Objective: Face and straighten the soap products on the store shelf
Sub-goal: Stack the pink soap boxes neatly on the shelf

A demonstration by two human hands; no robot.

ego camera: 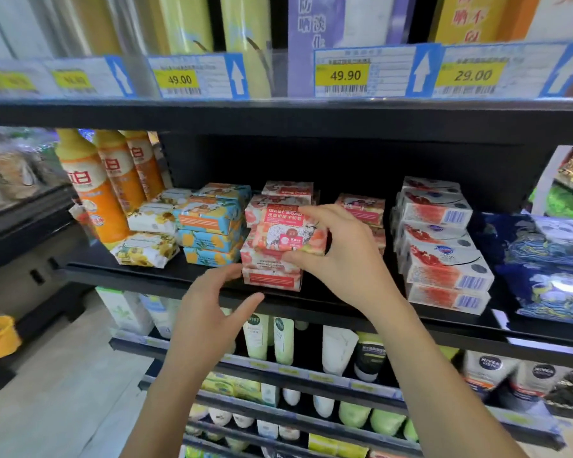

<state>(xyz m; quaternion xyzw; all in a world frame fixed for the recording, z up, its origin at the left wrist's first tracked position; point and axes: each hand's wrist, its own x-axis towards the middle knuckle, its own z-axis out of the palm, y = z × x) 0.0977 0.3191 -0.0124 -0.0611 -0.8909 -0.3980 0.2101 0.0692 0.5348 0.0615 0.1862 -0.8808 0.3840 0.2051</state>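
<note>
My right hand (341, 256) grips a pink goat-soap box (285, 228), fingers over its top right corner and thumb under its lower edge, tilted on top of a stack of the same pink boxes (272, 276). My left hand (212, 305) is open just left of and below that stack, fingertips near its lower left corner. Blue-and-orange soap boxes (209, 226) stand stacked to the left, and yellow floral soap packs (146, 249) lie further left. More pink boxes (361, 206) sit behind on the right. White-and-red soap boxes (444, 256) are stacked at the right.
Orange bottles (90, 190) stand at the shelf's left end. Dark blue packages (543, 259) fill the right end. The black shelf edge (311, 309) runs below the soaps, with tubes and bottles on lower shelves. Price tags (344, 74) line the shelf above.
</note>
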